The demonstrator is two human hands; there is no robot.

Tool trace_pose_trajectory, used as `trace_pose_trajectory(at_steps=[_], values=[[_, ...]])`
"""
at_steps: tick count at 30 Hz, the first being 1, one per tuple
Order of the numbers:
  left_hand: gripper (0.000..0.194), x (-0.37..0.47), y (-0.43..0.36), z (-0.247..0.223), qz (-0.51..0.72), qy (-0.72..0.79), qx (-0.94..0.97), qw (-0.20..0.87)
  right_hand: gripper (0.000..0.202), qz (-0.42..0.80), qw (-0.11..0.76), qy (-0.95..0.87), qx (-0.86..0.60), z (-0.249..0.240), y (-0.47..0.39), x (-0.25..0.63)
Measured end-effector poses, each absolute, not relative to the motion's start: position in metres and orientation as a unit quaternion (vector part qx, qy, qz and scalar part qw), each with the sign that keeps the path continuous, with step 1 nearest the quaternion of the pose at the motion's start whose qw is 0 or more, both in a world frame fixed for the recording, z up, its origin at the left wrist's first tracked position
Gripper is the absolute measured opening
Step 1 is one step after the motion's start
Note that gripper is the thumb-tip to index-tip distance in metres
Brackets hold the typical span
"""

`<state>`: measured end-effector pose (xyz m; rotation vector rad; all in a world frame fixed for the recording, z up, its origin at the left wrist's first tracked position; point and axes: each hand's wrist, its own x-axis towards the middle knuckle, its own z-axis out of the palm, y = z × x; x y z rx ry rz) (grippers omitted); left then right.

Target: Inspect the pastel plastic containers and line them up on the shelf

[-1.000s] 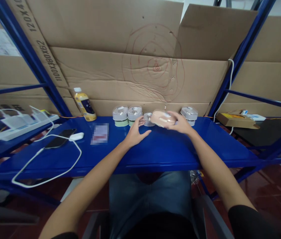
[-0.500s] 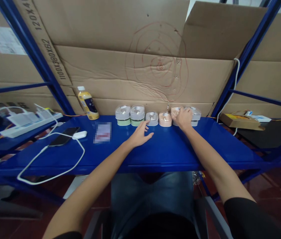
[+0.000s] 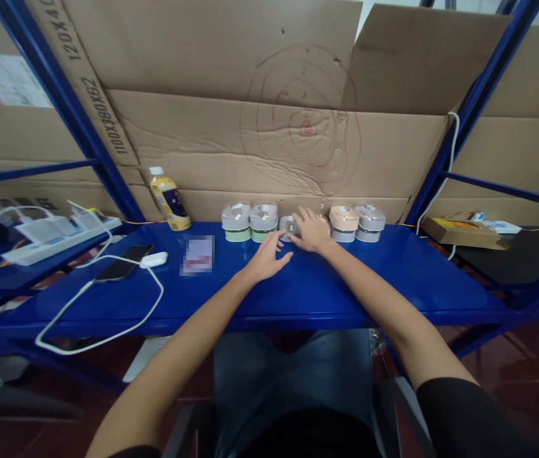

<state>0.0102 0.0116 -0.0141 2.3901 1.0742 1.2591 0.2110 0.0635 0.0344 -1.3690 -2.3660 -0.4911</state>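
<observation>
Along the back of the blue table stands a row of small oval containers. At its left end are two grey-lidded stacks with green bases, one (image 3: 237,222) beside the other (image 3: 264,221). A low grey container (image 3: 287,226) is partly covered by my right hand (image 3: 311,230), whose fingers are spread over it and over the low peach container's place, mostly hidden. To the right are a peach-topped stack (image 3: 344,222) and a grey stack (image 3: 370,222). My left hand (image 3: 269,257) hovers in front of the second green-based stack, fingers apart and holding nothing.
A yellow bottle (image 3: 170,198), a blurred card (image 3: 197,255), a phone (image 3: 123,263) and a white cable (image 3: 163,289) lie or stand on the left. Cardboard (image 3: 193,127) backs the blue table (image 3: 336,289). An open carton (image 3: 462,233) is at right.
My right hand has moved left, off the peach-topped stack near the right end, to the low containers in the middle. My left hand is almost unmoved.
</observation>
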Motion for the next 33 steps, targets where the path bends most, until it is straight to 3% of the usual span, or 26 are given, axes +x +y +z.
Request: trace_pose_trajectory(at_steps=[6, 12, 16, 21, 29, 33], values=[[0.046, 0.007, 0.011, -0.007, 0.472, 0.376, 0.793, 0.079, 0.073, -0.146, 0.106, -0.851, -0.493, 0.019, 0.055, 0.183], [0.058, 0.005, 0.011, -0.003, 0.487, 0.387, 0.781, 0.05, 0.068, -0.101, 0.182, -0.896, -0.392, 0.017, 0.0, 0.223], [0.052, 0.004, 0.01, -0.003, 0.481, 0.397, 0.78, 0.05, 0.058, -0.053, 0.242, -0.878, -0.411, 0.025, -0.026, 0.24], [0.046, 0.002, 0.016, -0.007, 0.441, 0.428, 0.785, 0.083, 0.091, -0.05, 0.268, -0.767, -0.58, 0.025, -0.015, 0.218], [0.044, -0.006, 0.031, -0.011, 0.426, 0.454, 0.762, 0.177, 0.071, -0.012, 0.162, -0.79, -0.591, 0.024, -0.001, 0.212], [0.052, -0.01, 0.041, -0.009, 0.415, 0.463, 0.756, 0.203, 0.09, 0.044, 0.144, -0.872, -0.465, 0.028, -0.002, 0.237]])
